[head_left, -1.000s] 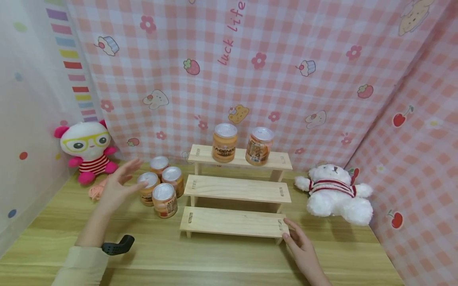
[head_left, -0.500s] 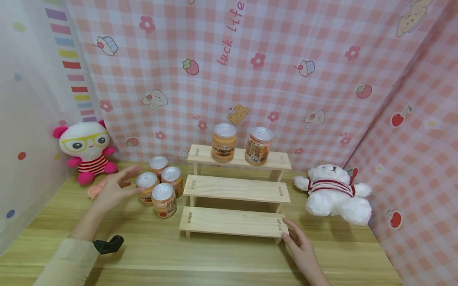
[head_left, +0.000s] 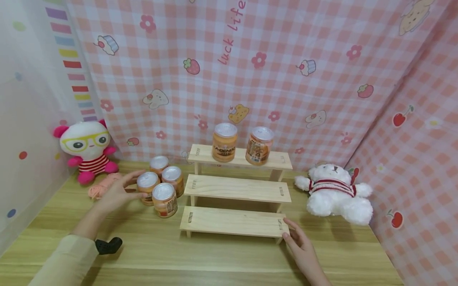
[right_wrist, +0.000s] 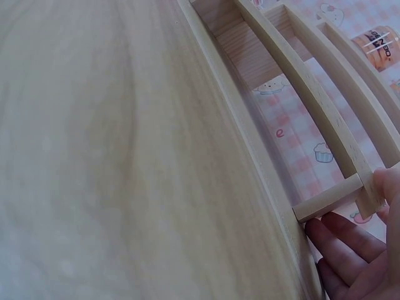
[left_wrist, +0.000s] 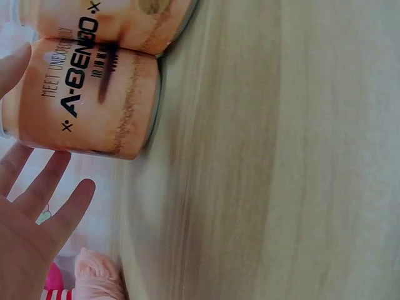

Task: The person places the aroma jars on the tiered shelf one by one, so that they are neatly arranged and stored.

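My left hand is at the leftmost can of an orange group, fingers spread at its far side and thumb at its front. In the left wrist view, the fingertips come right up to that can's side. On the right, my right hand holds the end of the lowest step of a three-step wooden stand. Seen from the right wrist, the thumb lies against the board and the fingers are by the stand's leg. Two more cans, one labelled in black and one turned, stand on the top step.
Three other cans crowd the held-at one, the nearest can in front. A panda plush and pink yarn lie behind my left hand. Right of the stand lies a white teddy bear. Gingham cloth hangs behind the table.
My left hand has lowered and moved in around the leftmost can, with the thumb coming down from its lid to its front. The right hand stays at the stand.
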Demonstrator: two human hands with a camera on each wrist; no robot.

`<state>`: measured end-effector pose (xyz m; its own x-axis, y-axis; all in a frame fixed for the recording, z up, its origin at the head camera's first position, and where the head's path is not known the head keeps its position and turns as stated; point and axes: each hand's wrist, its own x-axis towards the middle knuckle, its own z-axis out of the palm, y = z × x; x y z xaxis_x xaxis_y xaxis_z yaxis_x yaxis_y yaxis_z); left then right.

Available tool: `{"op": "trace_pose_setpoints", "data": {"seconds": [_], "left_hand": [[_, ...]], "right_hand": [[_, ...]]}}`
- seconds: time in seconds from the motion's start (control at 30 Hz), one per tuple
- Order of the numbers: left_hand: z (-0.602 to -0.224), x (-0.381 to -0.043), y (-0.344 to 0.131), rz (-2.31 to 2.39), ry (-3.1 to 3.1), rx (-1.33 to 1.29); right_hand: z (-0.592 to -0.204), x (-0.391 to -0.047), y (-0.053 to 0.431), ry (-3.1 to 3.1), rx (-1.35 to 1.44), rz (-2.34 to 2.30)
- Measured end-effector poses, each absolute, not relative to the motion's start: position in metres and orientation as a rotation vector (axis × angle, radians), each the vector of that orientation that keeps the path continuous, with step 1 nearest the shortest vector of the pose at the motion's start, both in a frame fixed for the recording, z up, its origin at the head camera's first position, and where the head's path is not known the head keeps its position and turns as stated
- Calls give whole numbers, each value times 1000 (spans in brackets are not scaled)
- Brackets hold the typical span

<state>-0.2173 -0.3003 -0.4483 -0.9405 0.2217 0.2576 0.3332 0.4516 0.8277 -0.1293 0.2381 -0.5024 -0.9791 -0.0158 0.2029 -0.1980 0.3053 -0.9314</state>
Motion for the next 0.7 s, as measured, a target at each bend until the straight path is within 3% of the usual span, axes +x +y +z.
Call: {"op": "trace_pose_setpoints", "data": {"seconds": [0.7], "left_hand": [[-461, -219, -294, -1661, -2527, -438]], "right_hand": [[-503, -129, 239, -2400, 220, 1760]]}}
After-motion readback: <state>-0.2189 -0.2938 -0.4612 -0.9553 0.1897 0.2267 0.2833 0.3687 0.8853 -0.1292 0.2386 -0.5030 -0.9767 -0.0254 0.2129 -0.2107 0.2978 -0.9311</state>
